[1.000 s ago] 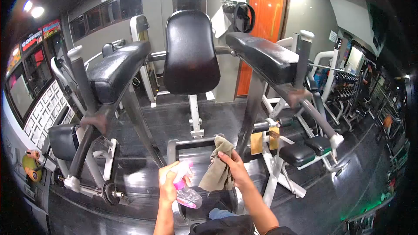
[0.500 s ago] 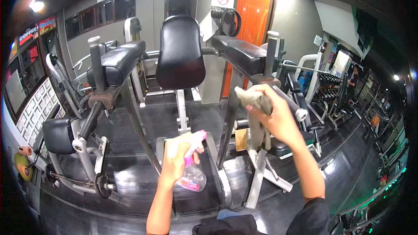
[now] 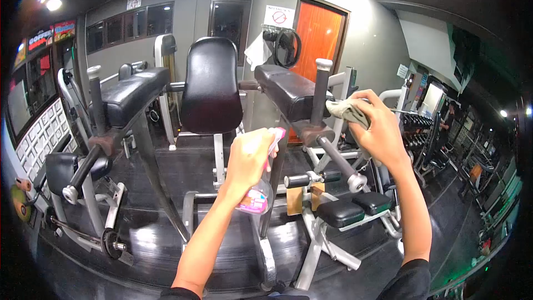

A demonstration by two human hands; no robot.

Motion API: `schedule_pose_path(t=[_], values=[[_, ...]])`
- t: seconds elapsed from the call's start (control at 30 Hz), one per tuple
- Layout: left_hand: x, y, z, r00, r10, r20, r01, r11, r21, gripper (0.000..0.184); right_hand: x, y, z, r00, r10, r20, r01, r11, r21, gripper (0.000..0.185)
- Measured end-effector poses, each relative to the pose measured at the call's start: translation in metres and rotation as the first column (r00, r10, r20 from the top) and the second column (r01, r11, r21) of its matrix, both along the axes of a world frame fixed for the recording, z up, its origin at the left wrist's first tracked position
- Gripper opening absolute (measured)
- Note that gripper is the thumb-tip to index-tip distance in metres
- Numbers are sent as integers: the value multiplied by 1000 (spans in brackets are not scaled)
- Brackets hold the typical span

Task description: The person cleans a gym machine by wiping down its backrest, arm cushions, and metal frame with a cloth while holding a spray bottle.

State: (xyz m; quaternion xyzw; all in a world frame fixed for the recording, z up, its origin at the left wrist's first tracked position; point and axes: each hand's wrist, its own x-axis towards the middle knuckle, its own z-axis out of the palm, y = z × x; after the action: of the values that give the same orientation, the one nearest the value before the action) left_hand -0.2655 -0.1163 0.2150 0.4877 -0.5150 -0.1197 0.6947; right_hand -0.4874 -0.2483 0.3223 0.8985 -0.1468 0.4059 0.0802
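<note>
Fingers of my left hand [image 3: 248,158] are wrapped round the top of a clear spray bottle [image 3: 256,199] with a pink nozzle, held upright in front of the right post of a dip station. My right hand [image 3: 377,128] grips a bunched grey-green cloth [image 3: 348,112], just right of the upright handle [image 3: 321,91] beside the right padded armrest [image 3: 286,88]. Whether the cloth touches that handle I cannot tell. The black backrest [image 3: 212,86] stands between the two armrests. The left armrest [image 3: 135,91] has its own upright handle.
A bench with black seat pads [image 3: 341,213] stands low on the right. At lower left is a machine with a small weight plate [image 3: 112,243]. Behind are an orange door [image 3: 317,39] and a dumbbell rack [image 3: 416,128]. A person [image 3: 448,116] is far back right.
The bottle in my left hand has moved up and right, closer to the right armrest. My right hand has carried the cloth up and right, beside the upright handle. The view has shifted.
</note>
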Motion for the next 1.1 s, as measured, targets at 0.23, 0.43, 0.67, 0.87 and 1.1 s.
schedule_pose_path(t=[0.23,0.43,0.67,0.87,1.1], values=[[4,-79,9,960,217,175,-227,973,42,40,20,-64,-2,992,122,-3,-121,980,-159,38],[2,-93,-1,949,286,130,-285,958,-29,37,66,-92,-15,975,199,-99,-222,875,-430,30],[7,-62,-11,967,252,-25,-253,964,-79,45,100,-92,-54,989,-98,-111,-15,678,-735,18],[19,-55,-11,975,207,-75,-214,972,-94,49,93,-88,-53,857,-200,-475,-226,684,-694,25],[41,-54,-15,991,61,-116,-69,995,-70,50,98,-92,-37,983,-5,-182,-116,752,-648,9]])
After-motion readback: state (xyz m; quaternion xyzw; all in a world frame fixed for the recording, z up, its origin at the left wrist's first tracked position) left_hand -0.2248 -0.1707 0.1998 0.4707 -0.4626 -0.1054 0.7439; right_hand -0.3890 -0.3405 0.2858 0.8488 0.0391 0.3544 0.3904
